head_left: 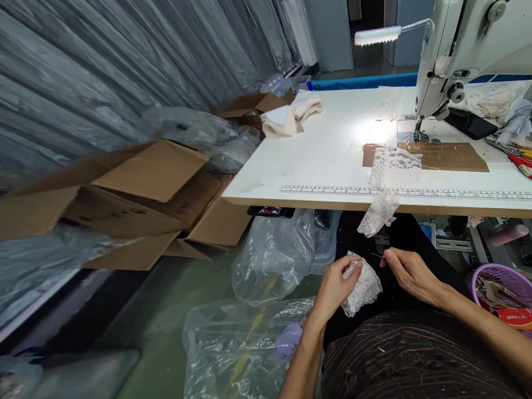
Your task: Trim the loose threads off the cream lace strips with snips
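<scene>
My left hand (341, 280) pinches a bunched piece of white lace (362, 291) above my lap. Just to its right, my right hand (409, 271) is closed around a thin, pointed metal tool (376, 255); most of it is hidden in the fingers, so I cannot tell its kind. The tool's tip points left towards the lace, apart from it. Beyond the hands, a strip of white lace (386, 172) lies over the table and hangs down past its front edge. The sewing machine (440, 66) stands at the back right, its needle area lit by a small lamp (377, 36).
The white sewing table (324, 155) carries a printed ruler (332, 189), a brown cardboard strip (453, 156), a black phone (469, 123) and red-handled pliers (519, 165). An open cardboard box (149, 172) and plastic bags (274, 255) lie left. A purple basket (499, 270) stands right.
</scene>
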`<state>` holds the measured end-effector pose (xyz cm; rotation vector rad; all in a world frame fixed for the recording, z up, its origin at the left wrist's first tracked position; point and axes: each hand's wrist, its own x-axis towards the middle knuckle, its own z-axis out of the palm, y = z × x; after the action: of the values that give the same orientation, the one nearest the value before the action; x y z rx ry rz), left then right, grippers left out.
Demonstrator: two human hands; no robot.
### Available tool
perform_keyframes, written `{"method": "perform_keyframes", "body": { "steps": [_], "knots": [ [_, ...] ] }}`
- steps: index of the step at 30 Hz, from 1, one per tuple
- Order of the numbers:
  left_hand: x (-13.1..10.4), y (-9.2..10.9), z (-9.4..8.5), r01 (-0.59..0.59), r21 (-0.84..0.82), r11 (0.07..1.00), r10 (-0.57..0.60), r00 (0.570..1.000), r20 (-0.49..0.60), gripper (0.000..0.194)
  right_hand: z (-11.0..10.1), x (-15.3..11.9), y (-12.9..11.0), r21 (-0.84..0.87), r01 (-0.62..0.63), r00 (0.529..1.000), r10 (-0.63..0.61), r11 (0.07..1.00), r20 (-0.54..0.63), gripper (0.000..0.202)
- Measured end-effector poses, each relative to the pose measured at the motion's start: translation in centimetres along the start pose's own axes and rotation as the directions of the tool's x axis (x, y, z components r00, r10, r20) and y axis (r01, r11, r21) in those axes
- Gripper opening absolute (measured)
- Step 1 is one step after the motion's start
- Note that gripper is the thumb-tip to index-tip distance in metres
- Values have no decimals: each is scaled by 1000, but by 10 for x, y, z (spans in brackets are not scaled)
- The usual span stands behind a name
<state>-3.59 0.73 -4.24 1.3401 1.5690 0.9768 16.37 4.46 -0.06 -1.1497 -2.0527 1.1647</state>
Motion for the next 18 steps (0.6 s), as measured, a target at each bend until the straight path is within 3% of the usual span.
{"method": "perform_keyframes", "body": {
  "steps": [3,6,10,13,15,18],
  "knots": [
    [15,-16,-1,-151,156,976,181,964,-193,32,-6,-3,3,18,-31,999,32,999,-41,59],
    [37,-9,3,-176,8,984,173,956,-238,39,-10,-2,0,42,-48,996,51,998,-78,61],
    [61,22,18,-51,-421,906,20,997,-79,63,-15,-3,-7,76,-14,992,24,997,-125,64],
    [62,43,25,24,-567,823,2,999,46,59,-19,-5,-10,85,20,987,-6,996,-162,67],
    [54,49,24,8,-488,873,27,998,65,47,-23,-8,-11,89,36,983,-19,995,-182,68],
    [29,47,12,-167,-138,976,178,981,73,30,-29,-11,-13,111,39,980,-16,993,-199,69]
  ]
}}
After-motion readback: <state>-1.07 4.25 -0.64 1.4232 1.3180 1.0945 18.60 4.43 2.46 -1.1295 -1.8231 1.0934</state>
